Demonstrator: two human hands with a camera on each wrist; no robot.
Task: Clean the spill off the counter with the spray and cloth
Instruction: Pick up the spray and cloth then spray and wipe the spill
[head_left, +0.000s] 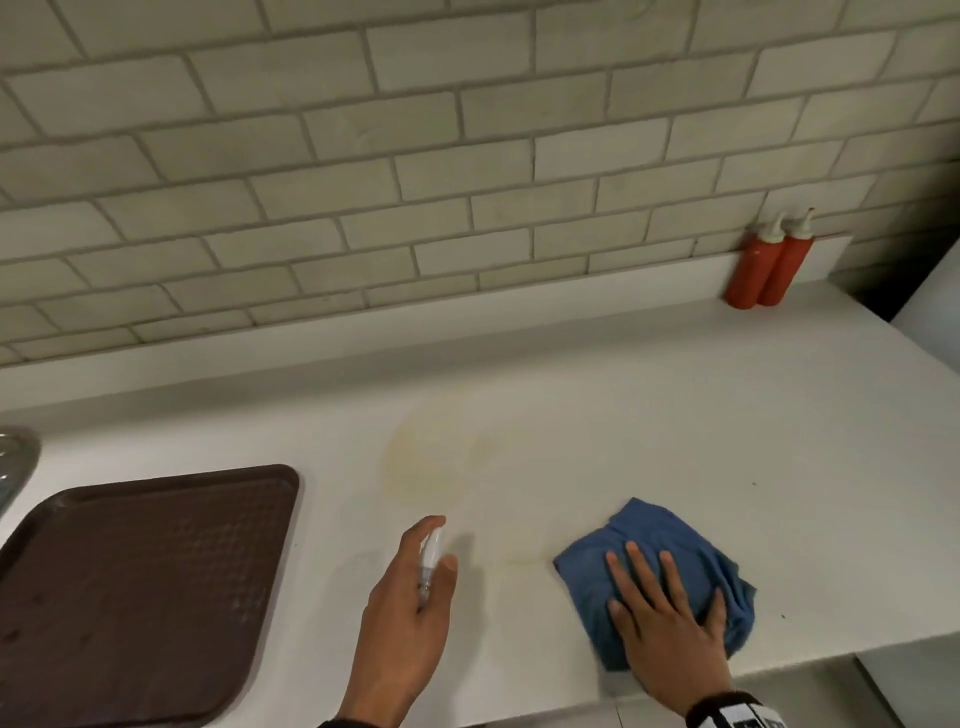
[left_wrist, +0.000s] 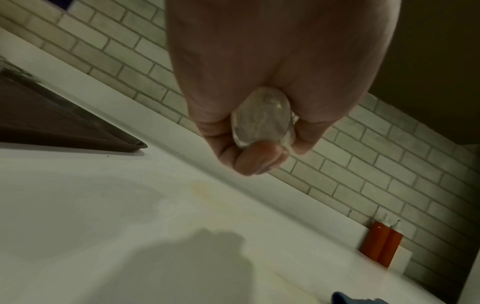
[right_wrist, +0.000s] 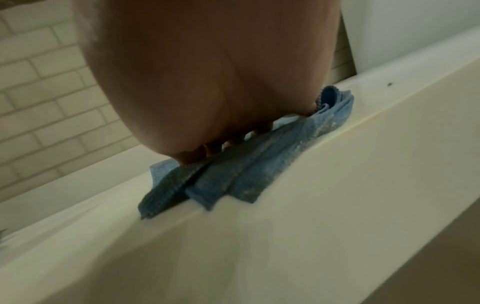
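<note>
A faint yellowish spill (head_left: 434, 457) stains the white counter (head_left: 675, 415) in the middle, with a thin streak (head_left: 519, 561) nearer the front. My left hand (head_left: 415, 587) grips a small clear spray bottle (head_left: 430, 558) just in front of the spill, nozzle end toward it. From the left wrist view the bottle's clear base (left_wrist: 262, 118) shows between my curled fingers (left_wrist: 259, 158). My right hand (head_left: 660, 608) lies flat with straight fingers on a crumpled blue cloth (head_left: 644, 535), pressing it on the counter right of the streak. The cloth (right_wrist: 233, 174) shows folded under my palm.
A brown tray (head_left: 135, 587) lies at the front left, with a metal rim (head_left: 15, 462) behind it. Two red squeeze bottles (head_left: 769, 265) stand at the back right against the tiled wall (head_left: 415, 156). The counter ends at right near the bottles.
</note>
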